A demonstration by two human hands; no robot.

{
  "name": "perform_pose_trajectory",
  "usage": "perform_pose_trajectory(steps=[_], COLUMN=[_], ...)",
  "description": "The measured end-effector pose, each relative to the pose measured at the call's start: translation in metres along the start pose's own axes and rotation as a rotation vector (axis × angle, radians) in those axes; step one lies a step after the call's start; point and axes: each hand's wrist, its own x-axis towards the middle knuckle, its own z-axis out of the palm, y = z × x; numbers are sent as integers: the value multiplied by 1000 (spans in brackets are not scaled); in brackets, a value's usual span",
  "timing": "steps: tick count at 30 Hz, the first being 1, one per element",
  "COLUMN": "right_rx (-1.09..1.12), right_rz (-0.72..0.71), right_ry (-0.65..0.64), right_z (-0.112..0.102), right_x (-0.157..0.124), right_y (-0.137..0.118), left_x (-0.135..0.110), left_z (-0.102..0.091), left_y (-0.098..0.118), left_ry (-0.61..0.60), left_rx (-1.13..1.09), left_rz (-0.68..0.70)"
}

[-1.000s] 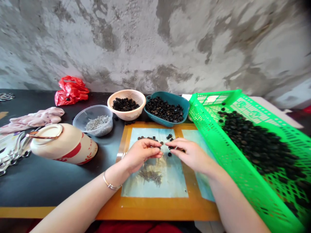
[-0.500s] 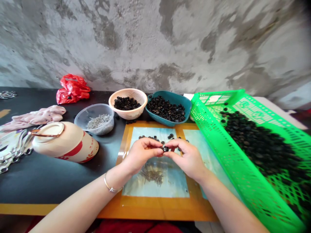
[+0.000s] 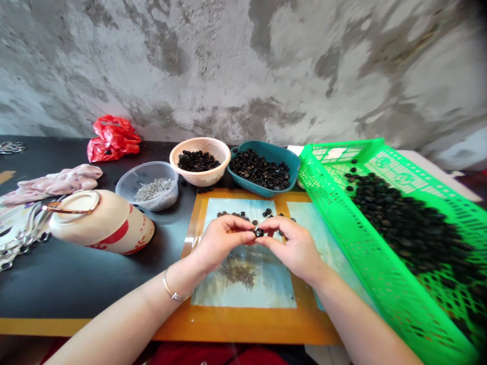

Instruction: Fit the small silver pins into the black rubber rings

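Observation:
Between the fingertips of both hands is a small round black piece [image 3: 259, 232], too small to make out in detail. My left hand [image 3: 227, 239] pinches it from the left, thumb and fingers closed. From the right, my right hand [image 3: 289, 244] grips the same piece between thumb and forefinger. Below the hands, a pile of thin metal pins [image 3: 239, 274] lies on a pale blue sheet [image 3: 262, 299] taped to the table. Loose black round pieces [image 3: 231, 215] lie just behind the hands, partly covered by the fingers.
At the back stand a clear bowl of pins [image 3: 125, 180], a peach bowl [image 3: 224, 170] and a teal basin [image 3: 262, 190] of black parts. A green basket [image 3: 342, 243] fills the right side. A cream tumbler [image 3: 110, 223], gloves [image 3: 64, 181] and a red bag [image 3: 113, 137] are left.
Almost nothing differs. Both hands keep their pinch on the small black piece in the same place; the view has shifted very slightly.

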Motion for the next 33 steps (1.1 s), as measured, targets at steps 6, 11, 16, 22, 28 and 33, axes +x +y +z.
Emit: perform_pose_trajectory(steps=[6,11,16,22,28,33], right_rx=[-25,-28,-20,-33,43,179], right_rz=[-30,-55,-94,-162,-57,39], right_ry=[14,22,23,26,10,-59], right_z=[0,-1,1,6,8,5], right_x=[1,1,0,-3,-4,-3], right_y=[1,1,3,7,5,3], left_x=[0,0,-1,0,0,-1], left_z=[-1,0,2,3,2,2], left_y=[-1,-1,2,2,2,5], left_ry=[-6,-6,1,0,9,16], left_rx=[-13,-19,-30,-30,0,-26], left_rz=[5,-2,-9,-38,-57,-83])
